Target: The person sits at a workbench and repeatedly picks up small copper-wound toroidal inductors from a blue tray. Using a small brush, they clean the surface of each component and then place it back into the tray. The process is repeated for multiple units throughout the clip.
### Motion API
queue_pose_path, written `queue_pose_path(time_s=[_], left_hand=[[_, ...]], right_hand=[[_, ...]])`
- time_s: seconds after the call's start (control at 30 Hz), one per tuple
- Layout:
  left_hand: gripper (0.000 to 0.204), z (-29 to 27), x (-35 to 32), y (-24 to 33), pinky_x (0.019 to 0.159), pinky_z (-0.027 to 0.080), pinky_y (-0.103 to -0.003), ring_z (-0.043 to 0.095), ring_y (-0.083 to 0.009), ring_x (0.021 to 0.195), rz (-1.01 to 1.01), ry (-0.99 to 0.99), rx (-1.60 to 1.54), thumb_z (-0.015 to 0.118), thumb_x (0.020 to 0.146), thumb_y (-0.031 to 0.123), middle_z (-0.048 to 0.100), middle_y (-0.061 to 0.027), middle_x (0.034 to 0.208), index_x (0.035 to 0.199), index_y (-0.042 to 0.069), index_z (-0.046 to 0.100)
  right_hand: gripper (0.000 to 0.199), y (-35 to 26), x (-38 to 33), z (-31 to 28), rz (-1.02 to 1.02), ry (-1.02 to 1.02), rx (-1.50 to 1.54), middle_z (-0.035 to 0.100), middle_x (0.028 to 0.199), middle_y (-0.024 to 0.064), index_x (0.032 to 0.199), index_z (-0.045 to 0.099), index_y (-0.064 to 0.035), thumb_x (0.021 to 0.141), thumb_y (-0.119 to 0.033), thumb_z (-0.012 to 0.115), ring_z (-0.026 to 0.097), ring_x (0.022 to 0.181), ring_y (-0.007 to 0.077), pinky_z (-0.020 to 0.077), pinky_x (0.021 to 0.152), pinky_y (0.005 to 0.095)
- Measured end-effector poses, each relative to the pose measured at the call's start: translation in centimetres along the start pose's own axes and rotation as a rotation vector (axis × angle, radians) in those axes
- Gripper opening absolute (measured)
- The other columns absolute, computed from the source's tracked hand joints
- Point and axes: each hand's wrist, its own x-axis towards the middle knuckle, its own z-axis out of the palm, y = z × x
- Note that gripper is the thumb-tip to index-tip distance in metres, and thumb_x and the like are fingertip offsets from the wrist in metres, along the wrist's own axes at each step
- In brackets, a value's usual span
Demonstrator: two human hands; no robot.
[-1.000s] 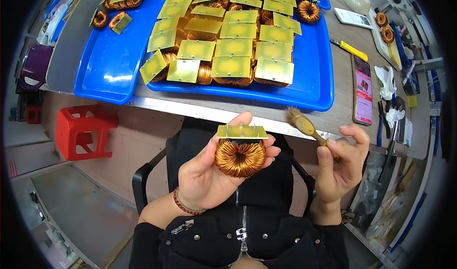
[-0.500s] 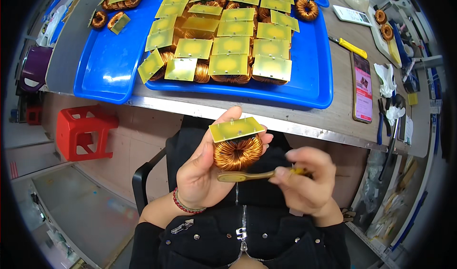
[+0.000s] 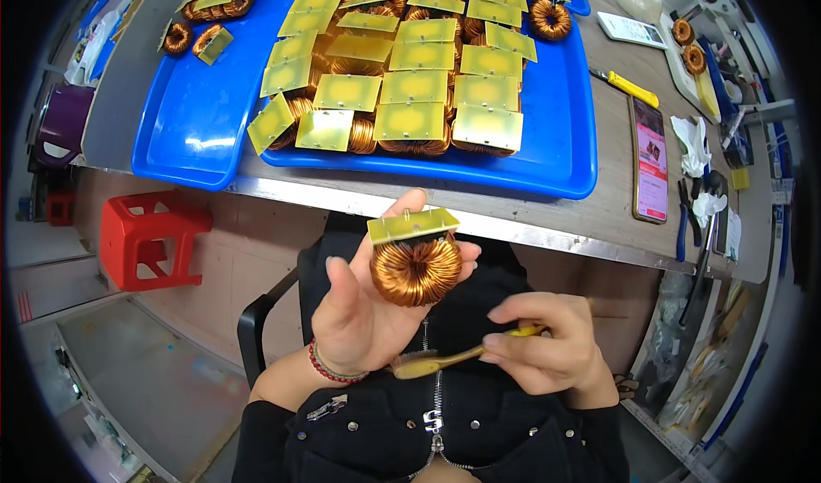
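Observation:
In front of my chest, my left hand [image 3: 355,316] supports a copper-wound toroidal coil [image 3: 416,271] on its palm and fingers, the thumb standing off to the side. A yellow-green circuit board [image 3: 414,225] sits along the coil's upper edge. Between the thumb and fingers of my right hand [image 3: 552,342] is a small brush [image 3: 445,361] with a yellowish handle. Its bristled head points left, near my left wrist and below the coil, not touching it.
On the bench, a blue tray [image 3: 547,171] carries several similar coils with boards. Another blue tray [image 3: 184,158] stands left. To the right lie a yellow-handled cutter [image 3: 633,88], a phone [image 3: 650,162] and pliers [image 3: 684,218]. A red stool [image 3: 141,239] is at lower left.
The brush head has dropped away from just under the coil, and my right hand has moved lower. My left hand and the coil have shifted slightly left, its thumb now off the coil.

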Motion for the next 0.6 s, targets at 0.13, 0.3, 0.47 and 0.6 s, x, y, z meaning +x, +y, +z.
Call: queue_pose_path(time_s=[0.13, 0.3, 0.47, 0.6], left_hand=[[0.054, -0.1, 0.0, -0.1, 0.081, 0.049, -0.040, 0.057, -0.0311, 0.097, -0.099, 0.134, 0.088, 0.032, 0.095, 0.035, 0.050, -0.0203, 0.112, 0.137, 0.006, 0.016], [0.037, -0.8, -0.3, 0.3, 0.060, 0.054, -0.035, 0.062, -0.0332, 0.078, -0.205, 0.143, -0.174, 0.024, 0.097, 0.032, 0.056, -0.0207, 0.099, 0.129, 0.013, 0.029], [0.037, -0.5, -0.1, -0.2, 0.068, 0.049, -0.035, 0.058, -0.0309, 0.082, -0.257, 0.120, -0.303, 0.025, 0.097, 0.035, 0.058, -0.0169, 0.094, 0.122, 0.011, 0.035], [0.042, 1.2, 0.5, 0.0, 0.072, 0.043, -0.033, 0.053, -0.0257, 0.081, -0.350, 0.289, -0.148, 0.026, 0.096, 0.041, 0.053, -0.0124, 0.090, 0.117, 0.008, 0.041]], right_hand=[[0.031, 0.5, -0.1, 0.9, 0.003, 0.468, -0.212, 0.054, 0.094, 0.0132, 0.085, 0.066, -0.0086, 0.057, -0.002, 0.079, 0.057, 0.065, 0.0182, 0.0428, 0.046, 0.0242], [0.016, 3.2, -0.3, -1.1, 0.230, 0.395, -0.694, 0.058, 0.093, 0.0143, 0.076, 0.065, -0.0042, 0.063, -0.002, 0.074, 0.054, 0.051, 0.0174, 0.0431, 0.047, 0.0249], [0.053, 3.6, -0.6, 0.2, 0.365, 0.502, 0.462, 0.042, 0.118, 0.0050, 0.111, 0.054, 0.0012, 0.063, -0.002, 0.076, 0.045, 0.069, 0.0004, 0.0355, 0.053, 0.0162], [0.080, 1.8, 2.3, 2.1, 0.416, 0.249, 0.669, 0.044, 0.121, 0.0067, 0.125, 0.044, -0.0006, 0.055, -0.009, 0.083, 0.040, 0.062, 0.0021, 0.0341, 0.054, 0.0157]])
